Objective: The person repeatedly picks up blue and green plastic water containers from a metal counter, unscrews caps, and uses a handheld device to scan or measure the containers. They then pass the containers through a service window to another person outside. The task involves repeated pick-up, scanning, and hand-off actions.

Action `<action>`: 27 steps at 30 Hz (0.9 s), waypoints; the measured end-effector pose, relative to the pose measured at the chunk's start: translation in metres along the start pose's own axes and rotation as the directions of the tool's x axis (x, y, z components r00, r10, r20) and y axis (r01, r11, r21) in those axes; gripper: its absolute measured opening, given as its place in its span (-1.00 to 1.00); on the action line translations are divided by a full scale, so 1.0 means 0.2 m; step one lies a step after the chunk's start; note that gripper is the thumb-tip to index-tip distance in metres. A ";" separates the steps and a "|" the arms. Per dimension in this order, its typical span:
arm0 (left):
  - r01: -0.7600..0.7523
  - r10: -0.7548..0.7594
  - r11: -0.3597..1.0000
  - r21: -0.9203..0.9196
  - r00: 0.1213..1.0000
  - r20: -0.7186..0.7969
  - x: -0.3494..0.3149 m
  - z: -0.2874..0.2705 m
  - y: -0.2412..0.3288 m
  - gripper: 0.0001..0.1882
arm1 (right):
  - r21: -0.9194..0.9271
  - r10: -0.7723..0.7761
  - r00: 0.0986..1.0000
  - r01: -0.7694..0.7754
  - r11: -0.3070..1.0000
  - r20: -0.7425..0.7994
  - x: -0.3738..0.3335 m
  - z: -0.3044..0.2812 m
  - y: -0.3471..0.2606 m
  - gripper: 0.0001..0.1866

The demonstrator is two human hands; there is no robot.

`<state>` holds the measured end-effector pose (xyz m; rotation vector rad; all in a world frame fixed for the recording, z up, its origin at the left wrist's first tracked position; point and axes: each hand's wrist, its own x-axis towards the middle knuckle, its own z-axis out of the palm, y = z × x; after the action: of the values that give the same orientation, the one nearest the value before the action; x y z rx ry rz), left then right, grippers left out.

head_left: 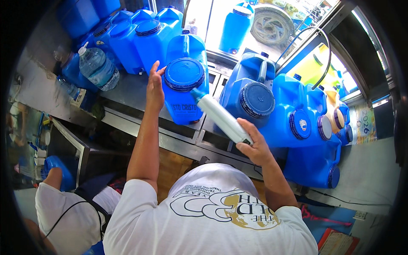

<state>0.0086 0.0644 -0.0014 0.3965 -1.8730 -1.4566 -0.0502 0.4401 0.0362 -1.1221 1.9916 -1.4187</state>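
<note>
A blue water jug (193, 49) with a round blue screw cap (184, 73) stands on the metal counter in front of me. My left hand (155, 88) is at the cap's left side, fingers stretched out, with nothing held in it. I cannot tell whether its fingertips touch the cap. In my right hand (254, 144) is a long white tube-shaped tool (223, 119), gripped at its lower right end. Its blue-green tip (196, 94) points at the cap's lower right edge; whether they touch is unclear.
More blue jugs (148, 36) line the counter at left, beside a clear plastic bottle (97, 66). To the right stand another blue jug (257, 100) and several more. Beyond the opening are a jug (236, 27) and a wheel (272, 25). Another person (70, 216) is at lower left.
</note>
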 end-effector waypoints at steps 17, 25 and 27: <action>-0.115 0.118 0.989 0.092 0.993 -0.027 0.01 0.02 0.02 0.09 | 0.046 -0.002 0.999 0.004 0.999 -0.032 -0.03 0.03 0.01 -0.25; -0.029 0.031 0.998 0.047 0.999 -0.035 -0.14 -0.06 -0.06 0.04 | -0.011 -0.035 0.996 0.034 0.999 -0.083 -0.04 0.06 -0.03 -0.25; -0.092 0.091 0.995 0.027 0.996 0.019 -0.12 -0.05 -0.06 0.02 | -0.063 -0.053 0.999 0.053 0.997 0.003 -0.05 0.08 -0.04 -0.25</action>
<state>0.0308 0.0682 -0.0195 0.3080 -1.9024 -1.3783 -0.0296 0.4371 0.0369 -1.2111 2.0322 -1.3900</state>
